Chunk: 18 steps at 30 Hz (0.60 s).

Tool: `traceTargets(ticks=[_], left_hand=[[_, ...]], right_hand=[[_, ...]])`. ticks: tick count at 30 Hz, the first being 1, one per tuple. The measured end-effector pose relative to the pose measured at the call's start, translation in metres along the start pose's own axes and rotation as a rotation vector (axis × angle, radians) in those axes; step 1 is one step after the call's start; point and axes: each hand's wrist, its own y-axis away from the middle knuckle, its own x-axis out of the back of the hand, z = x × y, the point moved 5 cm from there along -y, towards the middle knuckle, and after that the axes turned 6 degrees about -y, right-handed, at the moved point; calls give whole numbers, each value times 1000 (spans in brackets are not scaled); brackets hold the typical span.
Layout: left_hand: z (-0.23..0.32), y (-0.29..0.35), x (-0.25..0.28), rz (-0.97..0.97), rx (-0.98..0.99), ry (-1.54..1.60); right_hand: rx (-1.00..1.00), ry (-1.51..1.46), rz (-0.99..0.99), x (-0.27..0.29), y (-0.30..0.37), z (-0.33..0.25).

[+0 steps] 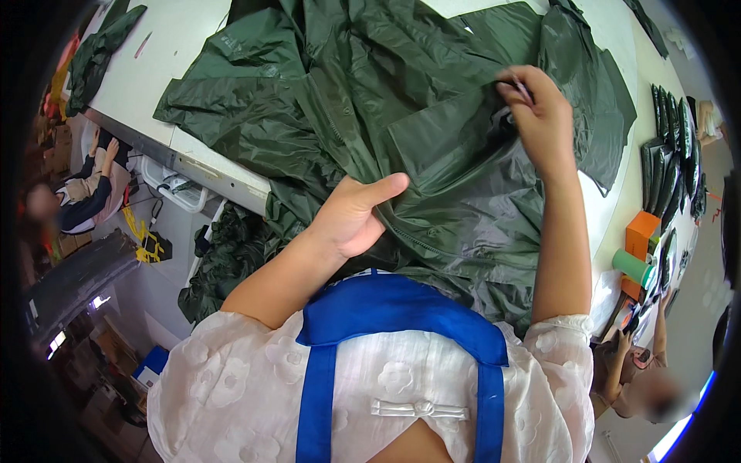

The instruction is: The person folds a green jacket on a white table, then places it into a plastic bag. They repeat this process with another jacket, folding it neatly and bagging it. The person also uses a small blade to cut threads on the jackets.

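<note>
A dark green waterproof jacket [332,85] with a zip and round snaps lies spread and wrinkled before me, its lower part draping over the near table edge. My left hand [355,212] is closed on the front of it, thumb on top and fingers hidden under the cloth. Beside the thumb, a rectangular flap [444,143] extends toward my right hand. My right hand [543,116] is pinched at the flap's far right corner. Something small, slim and pale shows between its fingers; blur hides what it is.
The white table [181,50] carries more green cloth [100,65] at far left. Bunched green garments [231,251] hang low left, near a white frame [177,185]. At right are black packages [668,154], an orange box [641,234] and a green roll [631,265]. Other people sit at both sides.
</note>
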Motion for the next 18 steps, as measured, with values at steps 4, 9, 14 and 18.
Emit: traceTargets(ticks=[4,9,14,18], left_hand=[[4,-6,-2,127,-23,20],[9,-5,-6,143,-105,-16],[7,-5,-6,128,-118,-43],[6,-2,-8,132,-97,-43]], right_hand=[[43,-23,187,0,24,-33],[-158,-193,-132,-20,92,-44],[-199,-218,-62,-34,111,-47],[-207,-286,-44,-40,113,-49]])
